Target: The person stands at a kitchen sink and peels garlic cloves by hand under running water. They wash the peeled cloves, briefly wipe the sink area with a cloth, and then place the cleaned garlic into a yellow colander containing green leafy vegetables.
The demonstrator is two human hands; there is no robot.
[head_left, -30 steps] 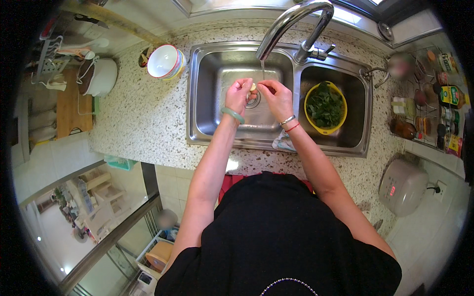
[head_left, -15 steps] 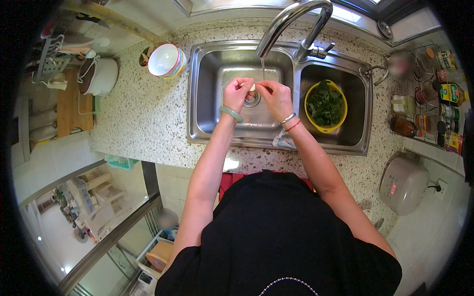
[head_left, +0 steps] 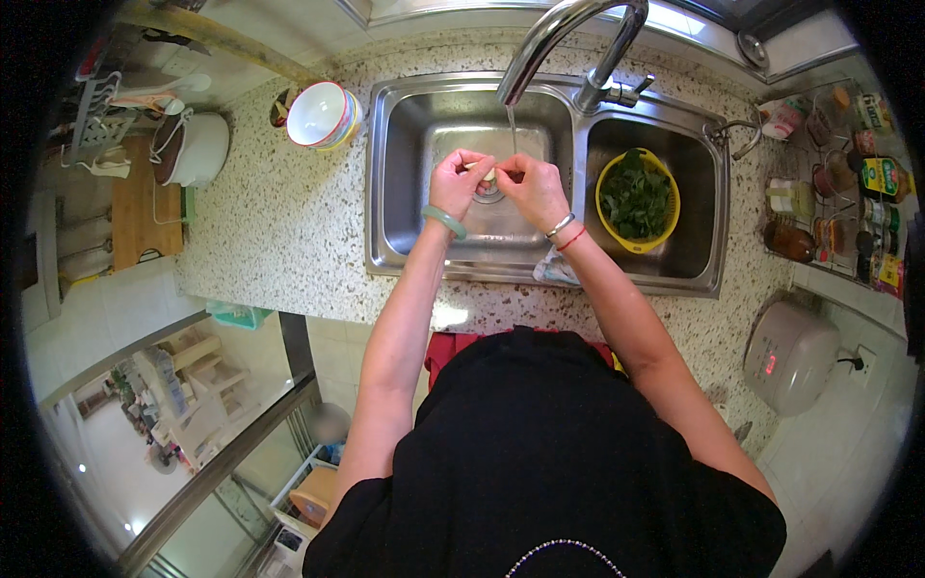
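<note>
Over the left basin of the steel sink [head_left: 385, 173], my left hand [head_left: 455, 183] pinches a small pale piece that looks like a garlic clove [head_left: 489, 175]. The fingertips of my right hand [head_left: 536, 191] are closed in a pinch at the clove's other side. How much of it each hand grips is partly hidden by the fingers. A thin stream of water [head_left: 512, 118] runs from the chrome faucet [head_left: 536, 50], just behind my fingers. Part of the drain [head_left: 489, 197] shows below them.
In the right basin stands a yellow basket [head_left: 640, 249] of green leaves [head_left: 636, 197]. A cloth [head_left: 556, 270] lies on the sink's front edge. Stacked bowls [head_left: 323, 116] stand left on the speckled counter [head_left: 279, 222]; a spice rack [head_left: 838, 183] and grey appliance [head_left: 792, 356] are right.
Both hands have shifted very slightly left with the clove between them. The water is still running, and the pinch of both hands looks much the same.
</note>
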